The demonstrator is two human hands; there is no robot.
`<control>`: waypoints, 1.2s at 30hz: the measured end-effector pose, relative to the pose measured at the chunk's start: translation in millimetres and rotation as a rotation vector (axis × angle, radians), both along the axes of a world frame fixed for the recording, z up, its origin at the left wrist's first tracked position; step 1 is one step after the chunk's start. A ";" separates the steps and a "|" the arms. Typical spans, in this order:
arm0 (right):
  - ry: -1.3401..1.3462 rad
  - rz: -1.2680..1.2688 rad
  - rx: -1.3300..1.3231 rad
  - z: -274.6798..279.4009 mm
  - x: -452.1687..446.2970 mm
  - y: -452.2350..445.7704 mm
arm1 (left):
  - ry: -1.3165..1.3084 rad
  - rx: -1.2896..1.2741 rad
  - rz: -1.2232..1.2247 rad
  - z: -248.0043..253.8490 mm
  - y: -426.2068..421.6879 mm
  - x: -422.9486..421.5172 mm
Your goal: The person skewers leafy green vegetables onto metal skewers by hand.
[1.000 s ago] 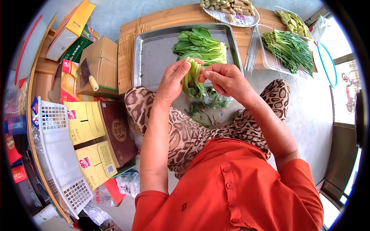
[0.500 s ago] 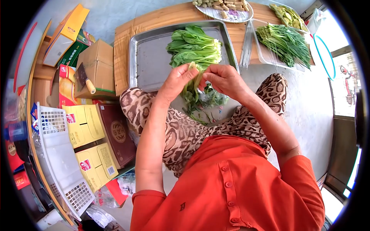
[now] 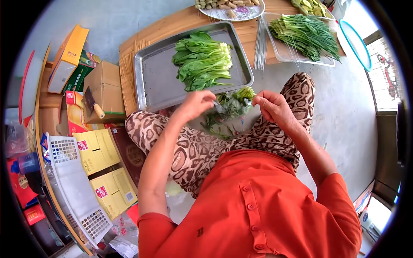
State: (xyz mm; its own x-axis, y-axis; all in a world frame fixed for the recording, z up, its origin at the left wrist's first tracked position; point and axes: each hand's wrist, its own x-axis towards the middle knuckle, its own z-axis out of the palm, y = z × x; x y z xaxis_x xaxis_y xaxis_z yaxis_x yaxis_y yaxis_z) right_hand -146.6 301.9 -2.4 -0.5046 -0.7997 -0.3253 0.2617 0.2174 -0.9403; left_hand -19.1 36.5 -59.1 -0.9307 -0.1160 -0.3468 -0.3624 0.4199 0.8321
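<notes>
Leafy greens (image 3: 204, 60) lie in a row in the metal tray (image 3: 155, 92), pale stems pointing right. My left hand (image 3: 197, 103) is just below the tray's front edge, fingers curled together; whether something small is between them cannot be made out. To its right, my right hand (image 3: 272, 105) has thumb and forefinger pinched beside the pale stem ends of loose greens (image 3: 245, 93); what the pinch holds is too small to name. Between and below my hands, a clear plastic bag with dark green leaves (image 3: 230, 108) is low between my knees.
Thin metal skewers (image 3: 260, 45) lie on the wooden table (image 3: 129, 81), near a clear bin (image 3: 282, 53) of long greens (image 3: 307, 36). An oval plate (image 3: 254, 13) of skewered food is at the back. Cardboard boxes (image 3: 103, 88) and a white plastic basket (image 3: 75, 180) stand at left.
My hands have moved apart from the bunch they held together. Pale stems now show beside my right hand, above the bag. The view has shifted, with the tray further left in it.
</notes>
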 end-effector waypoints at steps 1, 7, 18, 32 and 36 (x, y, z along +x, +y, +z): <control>0.028 -0.008 -0.020 -9.5 -0.5 2.6 | 0.035 -0.051 0.014 5.9 -2.9 -7.8; -0.031 -0.017 0.012 -22.6 2.7 11.6 | 0.328 -0.500 0.104 12.7 -9.3 -70.7; -0.086 -0.052 -0.021 -32.3 3.2 22.9 | 0.318 -1.004 0.066 -29.7 -4.6 -106.6; -0.095 -0.044 0.034 -27.4 2.1 22.0 | 0.427 -0.360 0.440 -31.1 -57.6 -102.6; -0.064 -0.050 0.066 -22.2 2.4 20.9 | 0.499 0.091 0.548 -7.6 -71.5 -94.9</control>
